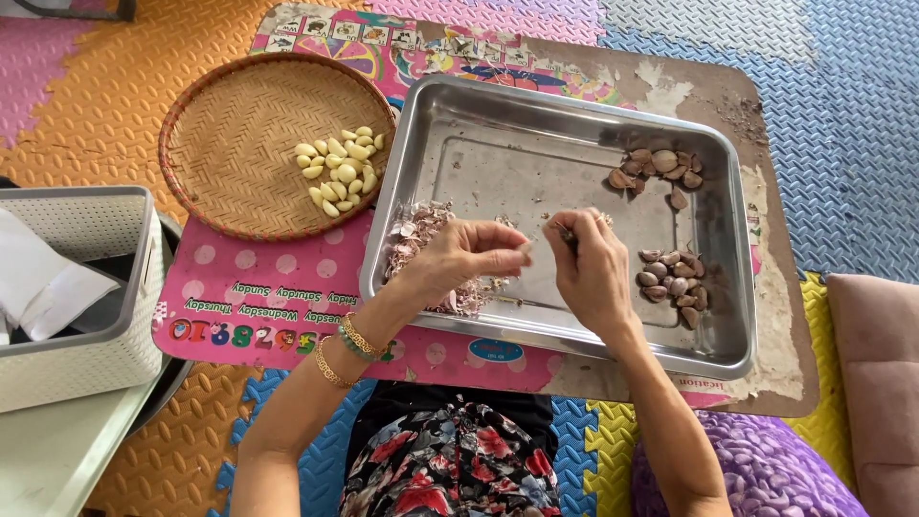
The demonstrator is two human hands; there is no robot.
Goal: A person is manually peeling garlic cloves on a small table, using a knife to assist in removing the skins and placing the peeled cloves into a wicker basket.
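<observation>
Floor of interlocking foam mats (pixel 124 105), orange, blue, pink, yellow, lit by even daylight. Low board (pixel 766 316) with worn pink printed covering, peeling at right. White perforated bin (pixel 96 316) at left. Purple cushion (pixel 766 469) and pink cushion (pixel 876 383) lower right.

A low worktop (pixel 766 316) with a worn, peeling picture surface stands on a floor (pixel 124 96) of coloured foam tiles. Directly on the worktop lie a round woven basket tray (pixel 230 163) at the left and a steel tray (pixel 536 153) beside it, their rims close together. A white basket (pixel 96 316) sits left of the worktop.
</observation>
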